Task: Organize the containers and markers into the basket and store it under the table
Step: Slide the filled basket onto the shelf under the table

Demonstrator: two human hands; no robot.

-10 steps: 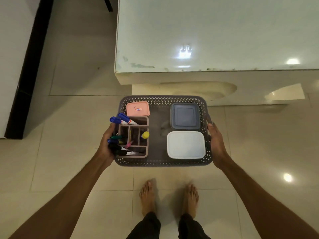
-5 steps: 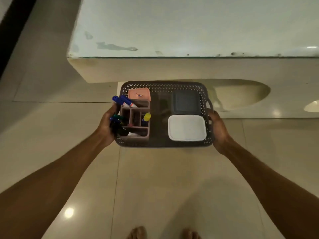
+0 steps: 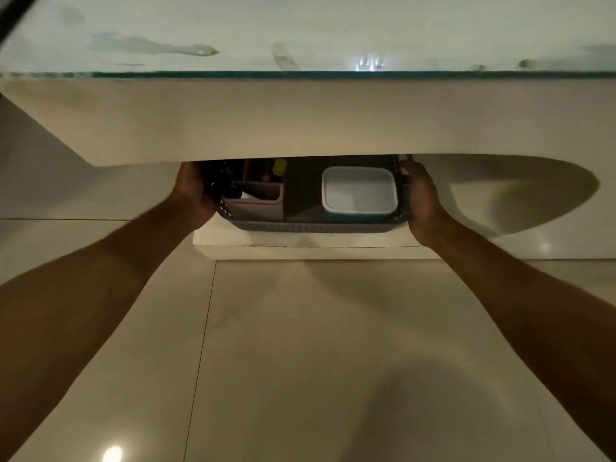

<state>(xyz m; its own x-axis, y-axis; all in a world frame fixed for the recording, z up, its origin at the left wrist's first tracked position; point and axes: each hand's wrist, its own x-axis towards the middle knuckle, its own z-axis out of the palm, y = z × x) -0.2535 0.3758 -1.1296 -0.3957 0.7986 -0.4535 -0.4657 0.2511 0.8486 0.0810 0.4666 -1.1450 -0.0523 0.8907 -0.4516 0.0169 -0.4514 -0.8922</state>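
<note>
Sitting half under the table (image 3: 300,121), basket (image 3: 313,225) rests on a low white ledge (image 3: 300,243), back part hidden by tabletop edge. Left hand (image 3: 193,191) & right hand (image 3: 421,195) grip its short sides, both arms stretched fwd. Inside: organizer (image 3: 255,203) w/ markers (image 3: 279,166) left, white-lidded container (image 3: 359,191) right.

Perforated plastic basket (image 3: 316,225); glossy tiled floor (image 3: 300,345); glass-topped table (image 3: 300,35).

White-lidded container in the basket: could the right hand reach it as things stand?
Probably yes. The white-lidded container sits uncovered just beside the right hand, with nothing between, though that hand is gripping the basket and the table edge overhangs closely.
</note>
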